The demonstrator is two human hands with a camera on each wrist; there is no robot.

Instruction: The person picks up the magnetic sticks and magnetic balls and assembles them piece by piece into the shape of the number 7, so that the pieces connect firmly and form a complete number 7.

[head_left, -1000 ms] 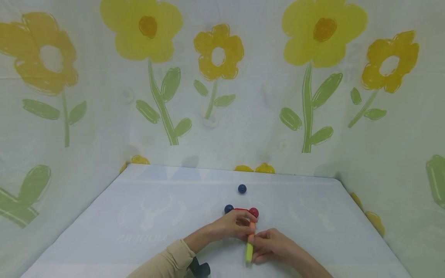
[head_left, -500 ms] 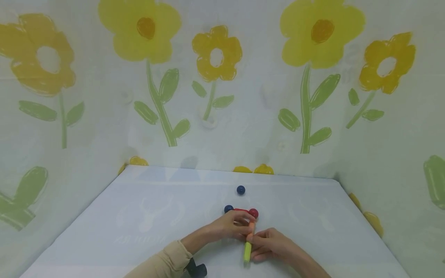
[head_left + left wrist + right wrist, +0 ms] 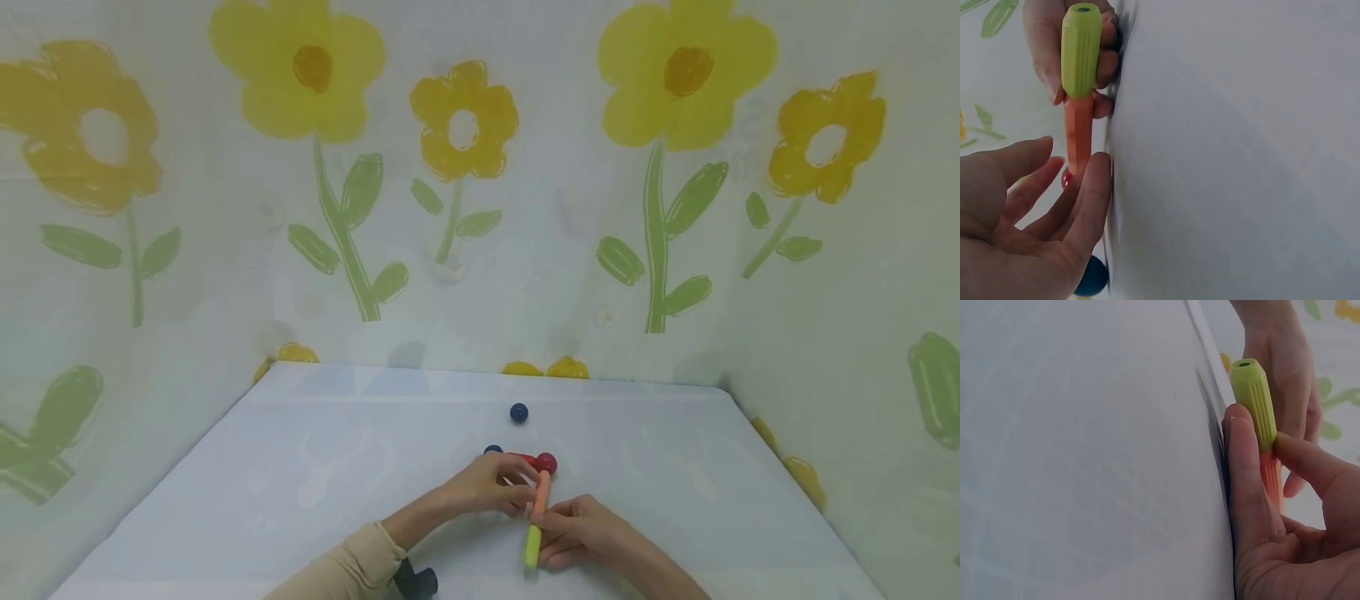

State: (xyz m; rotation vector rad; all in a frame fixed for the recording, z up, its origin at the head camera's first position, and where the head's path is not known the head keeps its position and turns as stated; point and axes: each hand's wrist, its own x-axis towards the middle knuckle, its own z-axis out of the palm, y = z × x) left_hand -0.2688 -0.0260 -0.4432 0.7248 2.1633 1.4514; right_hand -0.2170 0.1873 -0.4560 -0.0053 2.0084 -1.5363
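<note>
A yellow-green rod and an orange rod join end to end, the orange end reaching a red ball. My right hand pinches the rods around their joint between thumb and fingers, as the right wrist view shows. My left hand is beside the orange rod, fingers loosely bent. In the left wrist view its thumb stands apart from the rod, while its fingertips overlap the rod's far end. Behind the left hand, a red rod runs from the red ball towards a blue ball, partly hidden.
Another blue ball lies farther back on the white table. A dark cylindrical object shows beside the left sleeve. A flower-printed curtain hangs behind and along the sides.
My left fingers have loosened from the orange rod and drawn slightly left, baring more of it. My right hand keeps its pinch. The head view has shifted slightly.
</note>
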